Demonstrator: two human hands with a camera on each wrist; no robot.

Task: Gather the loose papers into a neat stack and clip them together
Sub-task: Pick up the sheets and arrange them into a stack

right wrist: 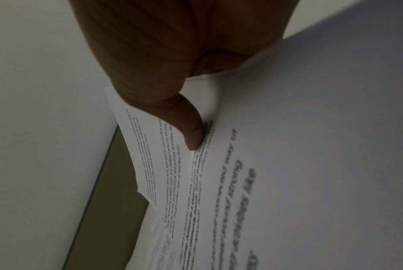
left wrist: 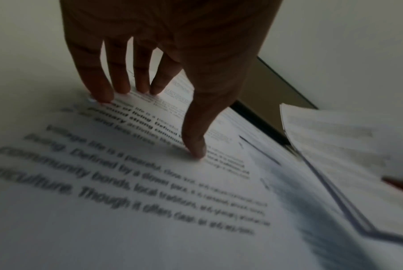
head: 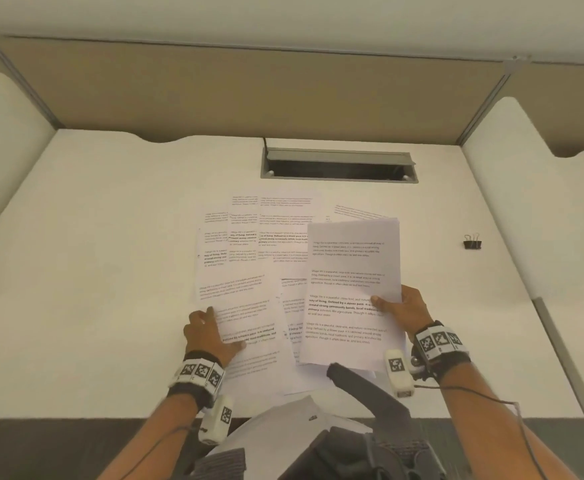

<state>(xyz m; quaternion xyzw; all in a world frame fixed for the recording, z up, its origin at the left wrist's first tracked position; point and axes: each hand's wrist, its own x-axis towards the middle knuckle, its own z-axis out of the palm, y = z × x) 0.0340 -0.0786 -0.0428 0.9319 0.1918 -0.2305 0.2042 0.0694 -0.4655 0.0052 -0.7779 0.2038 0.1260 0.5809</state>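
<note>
printed sheets (head: 245,244) fanned loose, right hand (head: 406,304) pinching stack (head: 351,292)

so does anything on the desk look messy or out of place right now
Yes. The loose sheets lie fanned across the desk at different angles, overlapping, not squared up. The right hand holds a small stack lifted above them; the left hand presses a tilted sheet. The binder clip sits unused, apart at the right.
</note>
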